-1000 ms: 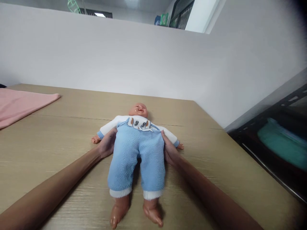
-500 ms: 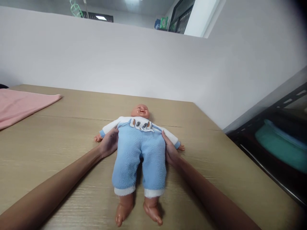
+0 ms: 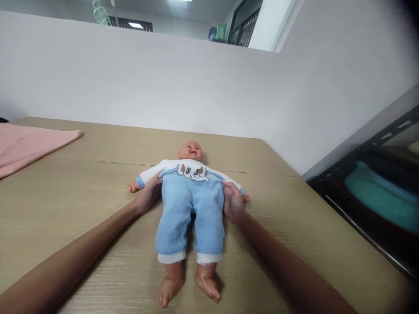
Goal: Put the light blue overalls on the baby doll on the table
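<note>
A baby doll [image 3: 190,151] lies on its back on the wooden table, head away from me and bare feet near me. It wears a white long-sleeved top [image 3: 156,171] with blue cuffs and an animal face on the chest, and fuzzy light-blue pants [image 3: 193,198] with white hems. At the left side of the waistband, my left hand [image 3: 149,195] is closed on the pants, its fingertips partly hidden. My right hand [image 3: 233,203] grips the opposite side of the waistband, thumb on top and other fingers mostly hidden behind the fabric.
A pink cloth [image 3: 31,141] lies on the table [image 3: 108,174] at the far left. Behind the table rises a white wall [image 3: 157,83]. To the right, a dark shelf rack [image 3: 347,209] holds a teal item [image 3: 379,196].
My right hand has turned slightly, showing more of its palm, still at the waistband. The pant hems have shifted a little upward. My left hand stays almost in place.
</note>
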`<state>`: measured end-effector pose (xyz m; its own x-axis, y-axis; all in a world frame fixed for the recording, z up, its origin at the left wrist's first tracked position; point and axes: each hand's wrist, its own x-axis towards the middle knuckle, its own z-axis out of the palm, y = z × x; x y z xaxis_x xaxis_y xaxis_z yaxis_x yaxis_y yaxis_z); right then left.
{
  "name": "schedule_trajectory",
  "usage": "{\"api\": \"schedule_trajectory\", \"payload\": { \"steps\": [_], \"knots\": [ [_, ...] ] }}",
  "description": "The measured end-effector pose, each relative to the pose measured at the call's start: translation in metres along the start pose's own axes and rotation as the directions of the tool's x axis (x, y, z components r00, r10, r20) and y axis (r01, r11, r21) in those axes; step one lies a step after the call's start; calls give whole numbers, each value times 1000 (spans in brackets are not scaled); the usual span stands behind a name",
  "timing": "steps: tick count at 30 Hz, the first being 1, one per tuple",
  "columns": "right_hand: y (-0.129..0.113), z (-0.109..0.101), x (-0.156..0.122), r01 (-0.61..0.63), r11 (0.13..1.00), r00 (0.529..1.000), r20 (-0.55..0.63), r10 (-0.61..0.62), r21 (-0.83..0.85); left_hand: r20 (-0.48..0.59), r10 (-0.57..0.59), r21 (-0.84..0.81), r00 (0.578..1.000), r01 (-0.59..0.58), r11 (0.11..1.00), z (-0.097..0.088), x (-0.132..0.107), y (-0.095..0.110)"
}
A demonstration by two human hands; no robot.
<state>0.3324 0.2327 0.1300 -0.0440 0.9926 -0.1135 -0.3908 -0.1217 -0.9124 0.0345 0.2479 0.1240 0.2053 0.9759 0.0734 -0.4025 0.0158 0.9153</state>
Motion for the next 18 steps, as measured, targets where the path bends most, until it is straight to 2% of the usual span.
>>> {"api": "schedule_trajectory", "payload": {
  "steps": [2, 4, 9, 15, 18],
  "knots": [
    [-1, -1, 1, 21, 999, 1000, -18, -20, 29, 58, 54, 26, 997, -56, 998, -3, -1, -1],
    [1, -3, 5, 58, 996, 996, -66, -54, 62, 62, 103, 39, 993, -105, 994, -7, -1, -3],
    [6, -7, 11, 125, 987, 983, -146, -109, 100, -4, 95, 11, 995, -95, 995, -12, 1, -5],
    [10, -4, 13, 207, 977, 975, -89, -202, 44, -52, 131, 88, 990, -126, 988, -12, 2, -11],
    [16, -8, 17, 196, 981, 972, -128, -195, -1, -99, 146, 116, 984, -135, 984, -14, 6, -14]
  ]
}}
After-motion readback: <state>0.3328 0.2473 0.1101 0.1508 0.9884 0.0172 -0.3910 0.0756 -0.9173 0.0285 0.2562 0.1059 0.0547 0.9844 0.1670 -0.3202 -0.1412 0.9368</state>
